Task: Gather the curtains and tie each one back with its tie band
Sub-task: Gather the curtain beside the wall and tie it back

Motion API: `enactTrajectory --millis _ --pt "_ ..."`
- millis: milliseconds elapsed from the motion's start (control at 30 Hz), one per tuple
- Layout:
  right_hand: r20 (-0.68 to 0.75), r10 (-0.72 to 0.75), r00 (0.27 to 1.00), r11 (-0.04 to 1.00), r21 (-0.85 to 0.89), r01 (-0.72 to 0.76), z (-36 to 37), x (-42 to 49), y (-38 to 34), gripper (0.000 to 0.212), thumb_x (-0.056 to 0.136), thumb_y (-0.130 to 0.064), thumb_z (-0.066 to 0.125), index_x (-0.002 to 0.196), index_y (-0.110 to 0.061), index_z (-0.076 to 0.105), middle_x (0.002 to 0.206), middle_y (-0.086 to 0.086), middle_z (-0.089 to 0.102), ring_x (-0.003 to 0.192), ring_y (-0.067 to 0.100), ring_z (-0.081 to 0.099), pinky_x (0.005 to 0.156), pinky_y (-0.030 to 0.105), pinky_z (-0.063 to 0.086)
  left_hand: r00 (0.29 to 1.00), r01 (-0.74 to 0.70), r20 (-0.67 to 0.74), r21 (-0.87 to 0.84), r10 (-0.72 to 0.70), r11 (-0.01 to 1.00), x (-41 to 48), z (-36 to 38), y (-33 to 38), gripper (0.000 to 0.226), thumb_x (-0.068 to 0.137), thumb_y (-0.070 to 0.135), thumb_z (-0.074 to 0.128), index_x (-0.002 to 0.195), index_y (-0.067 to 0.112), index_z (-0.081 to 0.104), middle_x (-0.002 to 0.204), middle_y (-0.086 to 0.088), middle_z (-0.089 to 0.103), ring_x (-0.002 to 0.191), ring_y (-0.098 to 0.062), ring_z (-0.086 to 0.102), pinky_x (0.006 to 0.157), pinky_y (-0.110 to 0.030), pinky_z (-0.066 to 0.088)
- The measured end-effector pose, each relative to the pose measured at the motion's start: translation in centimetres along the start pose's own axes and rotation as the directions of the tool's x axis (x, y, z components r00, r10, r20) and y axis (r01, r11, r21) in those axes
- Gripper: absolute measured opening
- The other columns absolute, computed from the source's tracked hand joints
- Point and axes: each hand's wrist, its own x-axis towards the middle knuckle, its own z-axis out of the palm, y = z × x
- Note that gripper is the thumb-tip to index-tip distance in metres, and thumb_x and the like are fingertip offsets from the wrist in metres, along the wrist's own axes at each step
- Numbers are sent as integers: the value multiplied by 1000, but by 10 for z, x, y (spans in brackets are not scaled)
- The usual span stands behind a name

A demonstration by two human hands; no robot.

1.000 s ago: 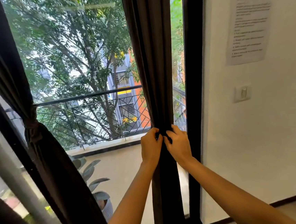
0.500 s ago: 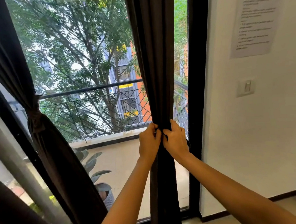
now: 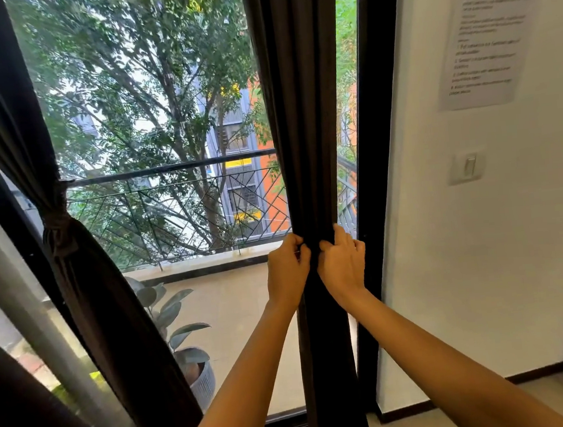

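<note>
Left hand and right hand are right next to each other, fingers curled, pinching the bunched dark brown fabric curtain beside the black window frame on the right.

Right curtain is gripped at mid-height by left hand and right hand. Right side is hemmed in: black window frame is just beside the right hand, with only a narrow glass strip left between. Wall is set beyond the frame. Left of the curtain, wide room is left up to the tied left curtain. Passage behind is blocked by the glass pane.
</note>
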Motion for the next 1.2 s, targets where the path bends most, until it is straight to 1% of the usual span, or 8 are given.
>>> enactTrajectory --millis 100,233,500,633,733,867,1000,1200 --pt "17 -73 997 985 -153 75 2 0 9 21 88 -10 57 105 -10 69 132 14 51 121 34 46 99 47 37 1000 4 -4 -7 -4 1000 -1 0 0 9 93 13 54 96 9 62 85 -4 69 75 -13 66 67 -25 56" --pt "69 29 997 999 -38 -26 9 -6 4 29 96 -23 49 123 -16 58 139 4 45 125 31 41 103 39 34 999 7 31 -6 -7 1000 -2 3 2 10 93 14 57 100 8 62 92 -3 70 79 -9 63 68 -9 48" --pt "49 -169 984 981 -83 172 1 -14 -2 39 80 -8 71 119 -6 63 131 17 55 113 39 56 93 48 47 1000 -6 8 -44 6 999 -9 6 7 12 95 19 56 95 9 62 82 2 67 66 0 58 61 -3 42" --pt "144 -208 967 978 59 202 -4 -17 2 44 85 -5 64 128 -2 55 143 18 43 129 39 43 106 51 39 1000 12 2 -78 -12 997 -11 5 10 15 93 24 60 92 9 63 76 9 62 66 7 59 61 -3 43" --pt "179 -285 942 940 243 239 -11 -15 9 46 83 -6 62 129 -8 57 143 12 44 130 30 43 108 45 40 1000 26 -8 -50 -26 998 -9 4 9 11 94 19 58 90 9 61 75 3 64 65 -4 61 60 -15 47" --pt "80 -189 979 859 496 125 -28 -19 12 31 78 -7 64 108 -13 67 120 5 59 113 19 57 98 33 48 998 59 -3 -6 -59 998 -8 1 4 2 91 11 56 91 12 57 75 0 63 67 -15 61 61 -29 50" --pt "76 -95 993 795 606 30 -37 -24 12 36 82 -2 64 109 -16 45 104 3 62 97 13 64 84 23 53 997 74 14 -42 -73 996 -12 1 -1 11 89 9 58 96 17 54 82 -6 66 73 -19 64 69 -42 56" --pt "164 -18 986 769 633 -91 -30 -19 4 32 89 -7 60 116 -14 43 116 6 64 110 16 62 93 29 53 997 74 43 -129 -69 989 -16 -3 1 30 90 8 57 109 22 38 80 1 67 71 -13 67 65 -31 57"
